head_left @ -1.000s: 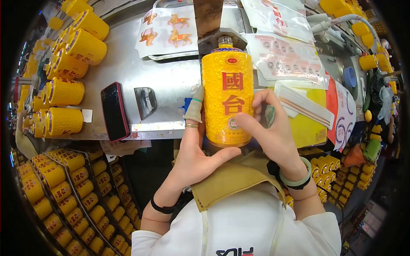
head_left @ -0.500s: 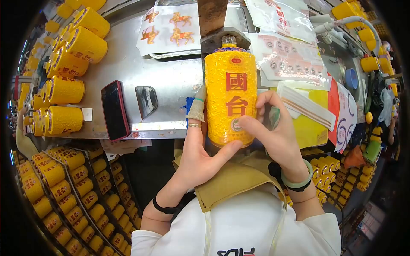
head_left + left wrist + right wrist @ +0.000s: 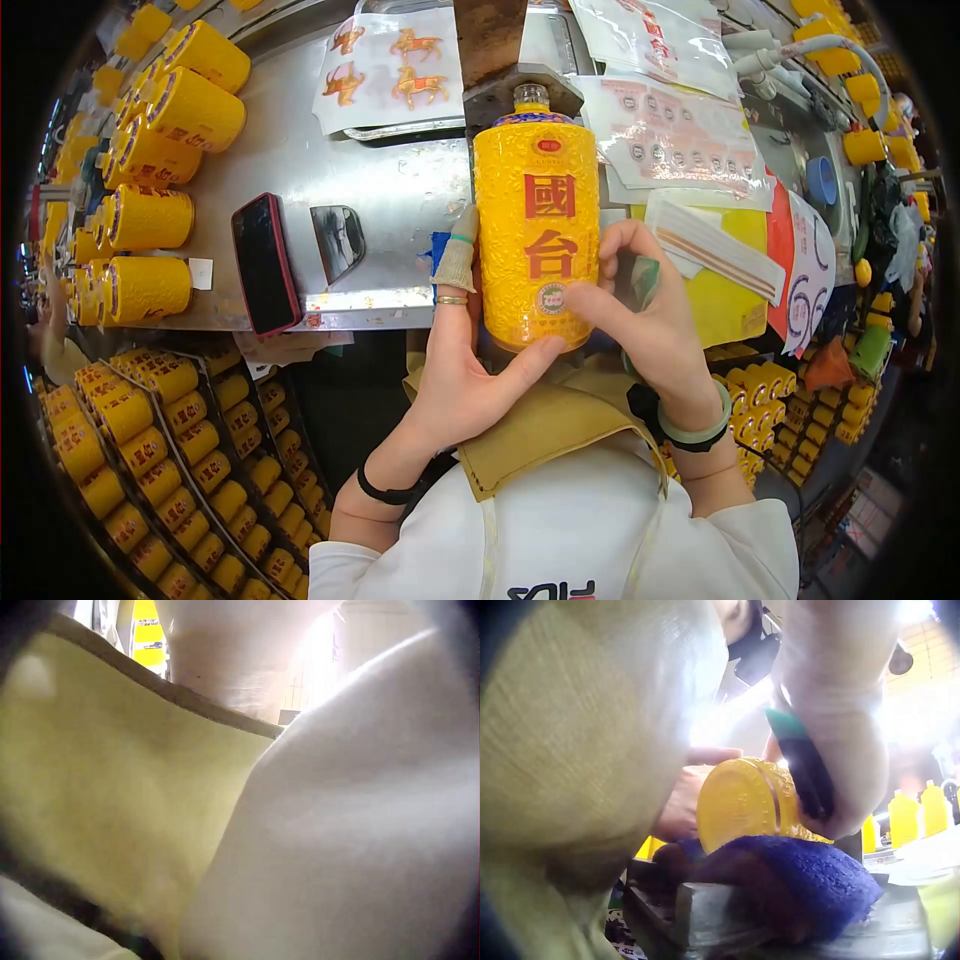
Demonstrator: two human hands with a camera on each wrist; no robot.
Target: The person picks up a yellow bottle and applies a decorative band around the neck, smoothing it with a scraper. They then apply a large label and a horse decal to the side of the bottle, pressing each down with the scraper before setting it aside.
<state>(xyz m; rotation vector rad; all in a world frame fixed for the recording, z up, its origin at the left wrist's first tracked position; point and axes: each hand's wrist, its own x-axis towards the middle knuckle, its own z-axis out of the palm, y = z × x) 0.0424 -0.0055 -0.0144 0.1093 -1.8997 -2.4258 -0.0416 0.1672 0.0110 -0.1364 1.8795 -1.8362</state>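
Observation:
A yellow embossed bottle with large red characters lies on its back, neck pointing away. My left hand holds its left side, with the thumb at the base and a cloth sleeve on one finger. The thumb of my right hand presses beside a small round label low on the front. Its other fingers curl at the right side, a green piece among them. In the right wrist view, the bottle's base lies over a blue cloth. Apron and forearm fill the left wrist view.
A phone and a shiny dark-topped piece lie left on the metal table. Sticker sheets lie behind, label sheets and a striped strip to the right. Several yellow bottles line the left.
My right thumb has shifted slightly right, and more of the round label shows. The bottle stays between both hands; the left hand keeps its hold.

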